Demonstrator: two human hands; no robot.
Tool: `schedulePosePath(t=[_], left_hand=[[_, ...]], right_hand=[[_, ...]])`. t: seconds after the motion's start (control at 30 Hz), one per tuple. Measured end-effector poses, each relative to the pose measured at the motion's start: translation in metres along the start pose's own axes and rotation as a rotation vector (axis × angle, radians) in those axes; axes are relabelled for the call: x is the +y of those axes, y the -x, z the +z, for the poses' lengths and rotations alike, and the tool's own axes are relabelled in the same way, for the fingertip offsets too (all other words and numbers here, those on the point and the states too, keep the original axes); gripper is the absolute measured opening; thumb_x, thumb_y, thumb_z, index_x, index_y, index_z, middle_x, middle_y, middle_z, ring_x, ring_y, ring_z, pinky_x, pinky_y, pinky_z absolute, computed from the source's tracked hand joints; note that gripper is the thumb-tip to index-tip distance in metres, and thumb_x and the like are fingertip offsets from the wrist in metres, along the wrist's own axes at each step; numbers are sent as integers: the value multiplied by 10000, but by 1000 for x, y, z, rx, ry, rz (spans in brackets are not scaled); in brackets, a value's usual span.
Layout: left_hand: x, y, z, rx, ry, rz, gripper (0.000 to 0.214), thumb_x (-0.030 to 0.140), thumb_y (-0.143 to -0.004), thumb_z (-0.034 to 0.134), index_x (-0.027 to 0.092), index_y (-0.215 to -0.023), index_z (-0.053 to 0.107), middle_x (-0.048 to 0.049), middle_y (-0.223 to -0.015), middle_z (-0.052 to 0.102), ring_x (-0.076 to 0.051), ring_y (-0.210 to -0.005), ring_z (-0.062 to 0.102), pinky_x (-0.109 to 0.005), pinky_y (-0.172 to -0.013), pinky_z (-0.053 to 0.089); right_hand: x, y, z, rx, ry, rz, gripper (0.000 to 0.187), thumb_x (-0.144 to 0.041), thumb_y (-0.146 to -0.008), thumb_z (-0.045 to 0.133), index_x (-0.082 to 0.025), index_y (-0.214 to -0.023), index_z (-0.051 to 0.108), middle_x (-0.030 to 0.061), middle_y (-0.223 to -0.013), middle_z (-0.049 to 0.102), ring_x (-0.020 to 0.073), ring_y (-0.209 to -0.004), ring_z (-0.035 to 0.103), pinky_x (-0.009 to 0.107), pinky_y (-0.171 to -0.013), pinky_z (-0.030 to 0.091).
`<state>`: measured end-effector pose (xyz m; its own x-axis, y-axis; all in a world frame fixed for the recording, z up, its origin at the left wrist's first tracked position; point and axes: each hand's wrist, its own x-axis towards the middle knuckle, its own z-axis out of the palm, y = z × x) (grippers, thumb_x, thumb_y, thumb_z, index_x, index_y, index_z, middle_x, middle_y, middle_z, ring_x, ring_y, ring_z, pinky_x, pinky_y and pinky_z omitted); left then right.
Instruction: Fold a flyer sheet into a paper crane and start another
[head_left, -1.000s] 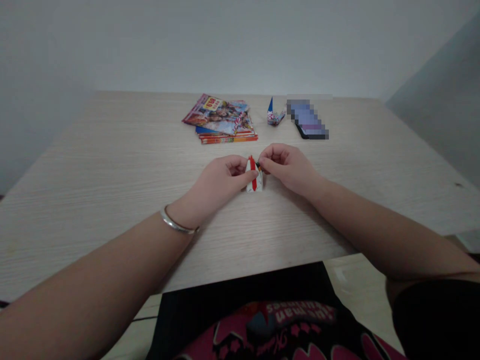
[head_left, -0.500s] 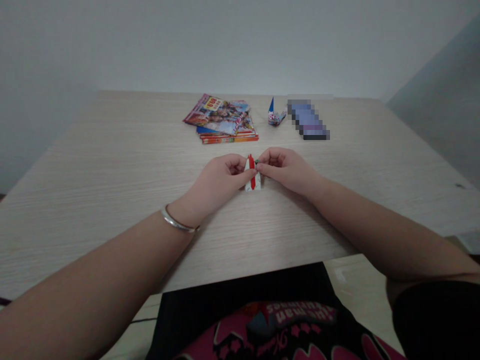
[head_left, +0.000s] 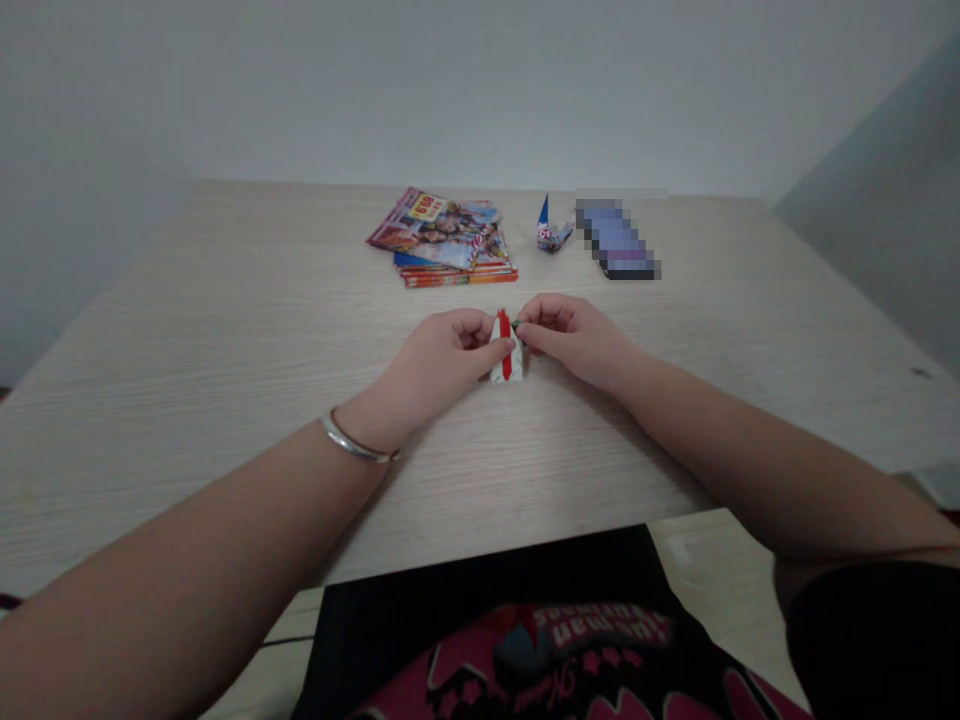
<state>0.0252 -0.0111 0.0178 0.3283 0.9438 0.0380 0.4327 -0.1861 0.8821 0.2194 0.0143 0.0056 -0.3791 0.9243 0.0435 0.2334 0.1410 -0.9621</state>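
A small folded paper piece [head_left: 506, 360], white with a red stripe, stands on the wooden table [head_left: 225, 330] between my two hands. My left hand [head_left: 442, 362], with a silver bracelet on its wrist, pinches the paper's left side with thumb and curled fingers. My right hand [head_left: 574, 338] pinches the paper's upper right part, fingers curled in. Both hands rest low on the table top.
Further back on the table lie a stack of colourful printed sheets [head_left: 444, 240], a small folded paper figure with a blue point [head_left: 550, 230], and a blurred dark flat object [head_left: 616, 242]. The table's near edge runs just before my lap.
My right hand has shifted slightly left and closed in on the paper's top. The paper and my left hand stay almost where they were.
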Motion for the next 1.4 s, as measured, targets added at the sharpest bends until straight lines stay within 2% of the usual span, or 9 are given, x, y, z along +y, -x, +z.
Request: schedulePosePath(t=[0.13, 0.27, 0.6, 0.8, 1.0, 1.1, 1.23, 1.4], left_hand=[[2, 1, 0, 3, -29, 3, 252, 299, -866, 654, 177, -651, 606, 43, -605, 512, -101, -570, 407, -281, -562, 288], [3, 1, 0, -18, 4, -3, 225, 292, -867, 657, 174, -677, 631, 36, -629, 545, -103, -578, 430, -278, -563, 305], [-1, 0, 0, -40, 89, -44, 232, 328, -851, 658, 174, -678, 637, 26, -616, 550, -107, -571, 432, -272, -544, 307], [-1, -1, 0, -47, 98, -55, 241, 345, -851, 655, 173, -684, 639, 21, -623, 558, -110, -579, 438, -271, -554, 311], [-2, -1, 1, -18, 36, 17, 209, 319, -847, 652, 179, -694, 628, 29, -634, 549, -113, -592, 446, -279, -567, 316], [-4, -2, 3, -14, 81, 56, 170, 328, -844, 674, 179, -765, 650, 19, -698, 594, -126, -648, 508, -280, -610, 372], [-6, -4, 5, -32, 246, 33, 199, 252, -779, 732, 173, -945, 656, -6, -843, 685, -143, -750, 618, -287, -707, 480], [-5, -6, 3, 33, 273, -5, 255, 147, -747, 737, 186, -960, 603, 39, -719, 665, -116, -651, 618, -252, -644, 467]], right_hand=[[-2, 0, 1, 26, 1, 0, 115, -304, -801, 679, -201, -787, 631, -29, -696, 622, 114, -646, 508, 283, -642, 406], [-5, 1, 1, 15, -6, 3, 108, -273, -808, 655, -201, -737, 618, -44, -653, 587, 103, -618, 481, 276, -627, 386], [-1, 3, 1, 49, -124, 39, 142, -301, -819, 712, -207, -769, 619, -26, -683, 642, 110, -622, 563, 264, -631, 469], [0, 3, 1, 26, -169, 12, 195, -354, -801, 716, -213, -758, 589, -44, -656, 595, 101, -610, 540, 257, -620, 464], [2, 1, 1, 35, -8, -78, 149, -313, -794, 707, -208, -786, 601, -50, -664, 573, 100, -600, 479, 270, -591, 387], [1, 2, 0, 82, 67, -132, 111, -294, -821, 675, -206, -802, 611, -47, -683, 574, 102, -602, 468, 279, -587, 370], [1, 2, -1, 119, 3, -156, 121, -302, -836, 676, -214, -799, 601, -42, -705, 593, 104, -631, 490, 276, -620, 407], [4, 2, -2, 72, -144, -38, 222, -441, -857, 707, -222, -897, 696, -31, -755, 661, 103, -643, 532, 258, -626, 465]])
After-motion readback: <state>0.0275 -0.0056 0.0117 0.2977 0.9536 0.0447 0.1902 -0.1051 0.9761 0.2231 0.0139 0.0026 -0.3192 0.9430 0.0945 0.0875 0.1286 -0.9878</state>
